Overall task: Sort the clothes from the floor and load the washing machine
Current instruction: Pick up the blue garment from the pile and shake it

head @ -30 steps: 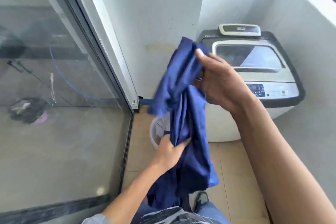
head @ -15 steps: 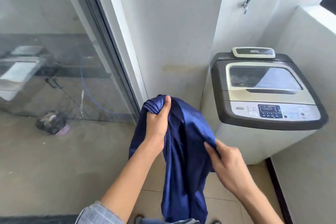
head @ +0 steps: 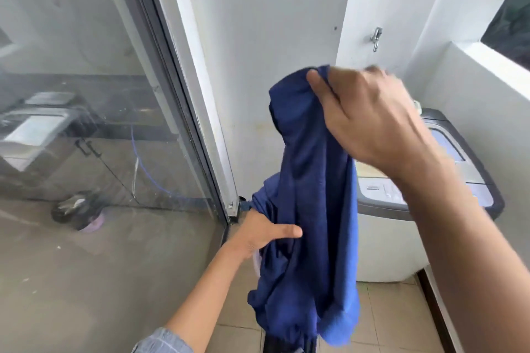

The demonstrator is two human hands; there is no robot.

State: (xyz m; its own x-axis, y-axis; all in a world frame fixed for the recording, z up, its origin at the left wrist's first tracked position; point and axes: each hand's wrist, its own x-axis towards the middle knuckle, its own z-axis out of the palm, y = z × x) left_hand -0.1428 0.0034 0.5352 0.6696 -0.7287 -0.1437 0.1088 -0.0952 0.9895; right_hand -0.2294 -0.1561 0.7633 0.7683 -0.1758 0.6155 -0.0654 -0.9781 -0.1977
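Observation:
A dark blue garment (head: 312, 209) hangs in front of me, held at chest height. My right hand (head: 370, 120) grips its top edge, raised high, thumb pinching the cloth. Lower down, my left hand (head: 261, 232) holds a bunched fold at the garment's left side. Behind the cloth and my right forearm stands a top-loading washing machine (head: 381, 238), white with a grey top; its lid (head: 447, 146) is closed and mostly hidden by my arm.
A glass sliding door (head: 100, 123) with a metal frame fills the left. A white wall (head: 272, 51) is straight ahead, a tap (head: 376, 37) on it above the machine. A low white ledge (head: 487, 71) runs on the right. Beige floor tiles (head: 395, 315) lie below.
My right hand has risen from the garment's lower right side to its top edge. My left hand dropped from the top to the lower left fold. The view tilted upward.

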